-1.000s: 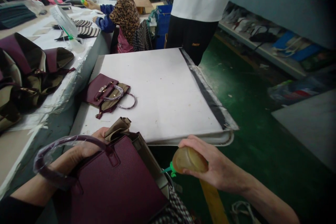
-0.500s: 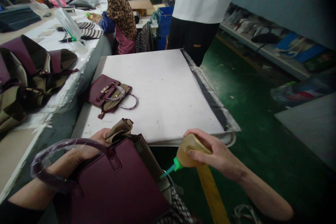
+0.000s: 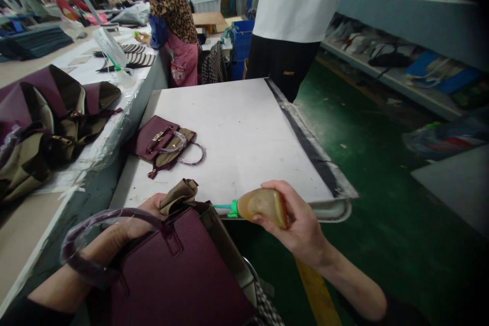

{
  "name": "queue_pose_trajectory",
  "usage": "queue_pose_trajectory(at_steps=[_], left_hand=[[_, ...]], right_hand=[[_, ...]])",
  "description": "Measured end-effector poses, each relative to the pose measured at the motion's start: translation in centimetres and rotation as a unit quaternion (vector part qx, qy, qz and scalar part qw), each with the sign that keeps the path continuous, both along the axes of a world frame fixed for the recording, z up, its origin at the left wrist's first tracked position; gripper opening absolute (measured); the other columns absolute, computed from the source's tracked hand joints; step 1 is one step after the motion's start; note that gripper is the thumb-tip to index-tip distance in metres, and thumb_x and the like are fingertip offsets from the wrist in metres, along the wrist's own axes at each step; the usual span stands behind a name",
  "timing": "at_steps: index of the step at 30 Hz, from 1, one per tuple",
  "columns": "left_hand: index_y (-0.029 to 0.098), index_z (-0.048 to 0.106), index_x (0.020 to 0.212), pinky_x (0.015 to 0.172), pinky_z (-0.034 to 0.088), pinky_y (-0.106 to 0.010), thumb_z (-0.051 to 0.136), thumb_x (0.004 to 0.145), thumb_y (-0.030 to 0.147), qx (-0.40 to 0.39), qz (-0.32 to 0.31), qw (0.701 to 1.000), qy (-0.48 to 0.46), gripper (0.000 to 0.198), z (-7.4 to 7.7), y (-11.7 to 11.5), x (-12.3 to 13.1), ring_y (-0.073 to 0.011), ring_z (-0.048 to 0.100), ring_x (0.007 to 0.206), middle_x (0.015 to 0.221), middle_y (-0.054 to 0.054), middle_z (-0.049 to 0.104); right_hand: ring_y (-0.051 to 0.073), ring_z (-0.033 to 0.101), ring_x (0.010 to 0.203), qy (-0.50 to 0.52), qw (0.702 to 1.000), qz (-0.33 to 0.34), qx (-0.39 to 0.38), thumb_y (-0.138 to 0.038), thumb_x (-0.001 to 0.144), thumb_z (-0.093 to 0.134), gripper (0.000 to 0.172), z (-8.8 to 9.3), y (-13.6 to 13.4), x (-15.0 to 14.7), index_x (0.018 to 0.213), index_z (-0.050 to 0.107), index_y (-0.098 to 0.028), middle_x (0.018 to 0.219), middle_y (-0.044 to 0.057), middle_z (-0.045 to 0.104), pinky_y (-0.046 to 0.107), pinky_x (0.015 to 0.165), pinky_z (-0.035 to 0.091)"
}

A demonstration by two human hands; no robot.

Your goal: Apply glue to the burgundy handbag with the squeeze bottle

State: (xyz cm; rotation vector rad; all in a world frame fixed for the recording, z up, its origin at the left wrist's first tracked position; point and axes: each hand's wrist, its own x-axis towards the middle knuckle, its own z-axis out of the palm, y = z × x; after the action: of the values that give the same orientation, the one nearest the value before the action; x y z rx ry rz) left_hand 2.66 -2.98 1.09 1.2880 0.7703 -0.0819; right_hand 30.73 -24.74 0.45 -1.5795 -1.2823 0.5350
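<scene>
A large maroon handbag [image 3: 183, 270] rests tilted toward me at the bottom of the view, its plastic-wrapped handle [image 3: 72, 237] arching over my left forearm. My left hand [image 3: 147, 216] grips the bag's upper edge by the olive lining [image 3: 181, 196], with most fingers hidden behind the lining and handle. In my right hand [image 3: 294, 219] is a squeeze bottle [image 3: 262, 206] of yellowish liquid, held sideways. Its green nozzle [image 3: 223, 207] points left, the tip at the bag's open upper side edge; whether it touches cannot be made out.
A smaller maroon handbag [image 3: 164, 140] lies on the white-topped table [image 3: 237, 137] ahead. Unfinished maroon bags [image 3: 57, 107] crowd the left bench [image 3: 91, 163]. A person in a white shirt [image 3: 301, 0] stands beyond the table; another in leopard print [image 3: 170, 0] works at the bench. Shelves [image 3: 412, 30] line the right.
The bottle has moved up and left along the bag's side edge, turning from a downward slant to nearly level. My left hand keeps its hold. The whole view has shifted slightly.
</scene>
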Motion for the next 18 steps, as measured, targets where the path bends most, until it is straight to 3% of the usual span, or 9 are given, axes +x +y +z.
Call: queue_pose_trajectory(at_steps=[7,12,18], left_hand=[[0.013,0.072,0.082,0.068,0.051,-0.027,0.089,0.074,0.038,-0.003,0.015,1.0,0.001,0.031,-1.1,0.2,-1.2,-0.0174,0.059,0.07,0.077,-0.003,0.071],[0.014,0.071,0.076,0.064,0.047,-0.023,0.089,0.073,0.034,-0.011,0.019,1.0,-0.002,0.027,-1.5,0.1,-1.4,-0.0149,0.056,0.067,0.072,0.0,0.069],[0.015,0.072,0.077,0.069,0.052,-0.024,0.091,0.071,0.034,-0.021,0.022,0.999,-0.01,0.028,-2.0,0.2,-1.8,-0.0156,0.06,0.069,0.075,-0.001,0.071]], right_hand=[[0.025,0.062,0.107,-0.099,0.992,0.062,0.042,-0.036,0.098,0.074,0.046,1.3,0.2,0.5,0.136,0.051,-0.026,0.117,0.006,0.061,0.038,0.095,0.055],[0.026,0.065,0.106,-0.112,0.987,0.116,-0.002,-0.039,0.1,0.071,0.043,2.1,-1.1,1.6,0.136,0.051,-0.026,0.117,0.008,0.063,0.038,0.093,0.057],[0.025,0.069,0.098,-0.114,0.981,0.145,-0.054,-0.044,0.1,0.071,0.043,2.2,-2.8,2.2,0.136,0.052,-0.029,0.112,0.006,0.065,0.036,0.084,0.06]])
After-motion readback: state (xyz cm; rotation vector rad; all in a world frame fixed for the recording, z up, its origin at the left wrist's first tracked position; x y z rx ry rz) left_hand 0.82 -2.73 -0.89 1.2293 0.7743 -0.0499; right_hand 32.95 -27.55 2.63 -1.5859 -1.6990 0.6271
